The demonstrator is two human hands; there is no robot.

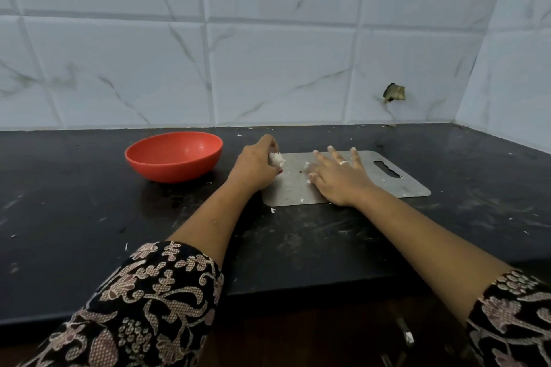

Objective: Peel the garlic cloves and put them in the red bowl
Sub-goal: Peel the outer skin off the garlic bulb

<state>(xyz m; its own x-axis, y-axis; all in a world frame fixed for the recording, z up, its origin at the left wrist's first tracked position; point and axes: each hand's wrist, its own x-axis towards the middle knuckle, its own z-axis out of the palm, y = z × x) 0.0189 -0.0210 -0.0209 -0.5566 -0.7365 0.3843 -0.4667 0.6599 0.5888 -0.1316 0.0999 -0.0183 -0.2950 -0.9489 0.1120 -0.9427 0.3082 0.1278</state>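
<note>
A red bowl (173, 156) stands on the black counter, left of a steel cutting board (384, 185); I see nothing inside it. My left hand (256, 167) grips a white garlic bulb (276, 159) at the board's left edge, fingers curled round it. My right hand (340, 176) lies flat on the board with fingers spread, a ring on one finger. A small white garlic piece (306, 164) shows on the board by its thumb side; whatever else is under the palm is hidden.
The black counter (89, 217) is dusty, with scattered white skin flakes (273, 210) near the board's front edge. A tiled wall (268, 53) runs behind and turns a corner at the right. The counter's front edge is near my sleeves.
</note>
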